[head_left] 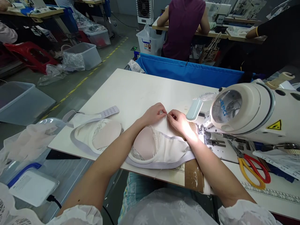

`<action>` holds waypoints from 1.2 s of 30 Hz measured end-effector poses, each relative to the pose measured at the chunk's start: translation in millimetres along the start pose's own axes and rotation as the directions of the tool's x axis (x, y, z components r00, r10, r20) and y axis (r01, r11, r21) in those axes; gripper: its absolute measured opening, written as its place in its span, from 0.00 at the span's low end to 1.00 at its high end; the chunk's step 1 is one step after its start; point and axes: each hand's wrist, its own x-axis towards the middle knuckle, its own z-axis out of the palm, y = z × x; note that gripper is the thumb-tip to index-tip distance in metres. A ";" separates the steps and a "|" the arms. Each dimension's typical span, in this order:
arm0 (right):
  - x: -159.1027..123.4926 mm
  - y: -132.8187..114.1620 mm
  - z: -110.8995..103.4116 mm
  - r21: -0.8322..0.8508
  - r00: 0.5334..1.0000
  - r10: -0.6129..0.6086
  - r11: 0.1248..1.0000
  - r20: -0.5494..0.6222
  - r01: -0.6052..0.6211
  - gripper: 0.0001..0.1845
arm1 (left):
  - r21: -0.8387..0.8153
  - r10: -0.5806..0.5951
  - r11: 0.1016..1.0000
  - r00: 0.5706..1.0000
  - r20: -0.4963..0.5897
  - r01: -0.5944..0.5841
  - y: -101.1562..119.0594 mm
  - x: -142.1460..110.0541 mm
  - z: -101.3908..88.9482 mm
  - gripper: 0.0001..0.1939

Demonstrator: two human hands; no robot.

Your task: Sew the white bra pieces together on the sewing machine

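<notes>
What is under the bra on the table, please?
Under the bra is the white table; a ruler scale and a brown strip show at its near edge. What the fabric covers cannot be seen.

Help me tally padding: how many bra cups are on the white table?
2. One cup lies left of the left forearm, the other between it and the right forearm. More could be hidden.

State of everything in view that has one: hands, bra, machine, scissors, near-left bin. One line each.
Left hand: fingers pinched together; anything between them too small to tell
Right hand: fingers pinched, close beside the left
Bra: laid on the table, cups up
Sewing machine: work area brightly lit; running or not, can't tell
Scissors: lying unheld, blades look closed
Clear bin: open, no lid
</notes>
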 end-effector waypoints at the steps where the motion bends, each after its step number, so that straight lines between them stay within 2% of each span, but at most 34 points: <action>1: 0.2 0.3 0.1 0.008 1.000 0.010 1.000 -0.003 -0.010 0.09 | 0.004 -0.005 1.000 1.000 0.002 0.005 0.7 -0.1 -0.4 0.07; 13: 1.5 4.5 1.7 0.096 0.997 0.050 0.994 -0.052 -0.045 0.08 | -0.080 -0.152 0.985 0.988 -0.008 0.151 3.0 -2.8 -2.2 0.07; 30: 1.3 3.8 -3.1 0.104 0.997 0.020 0.994 -0.069 -0.012 0.07 | -0.225 -0.226 0.950 0.974 -0.025 0.215 9.0 -4.4 -4.9 0.05; 36: 0.7 1.4 -6.8 0.068 0.998 0.033 0.997 -0.054 -0.030 0.07 | -0.224 -0.251 0.943 0.968 -0.003 0.244 7.8 -3.0 -5.1 0.05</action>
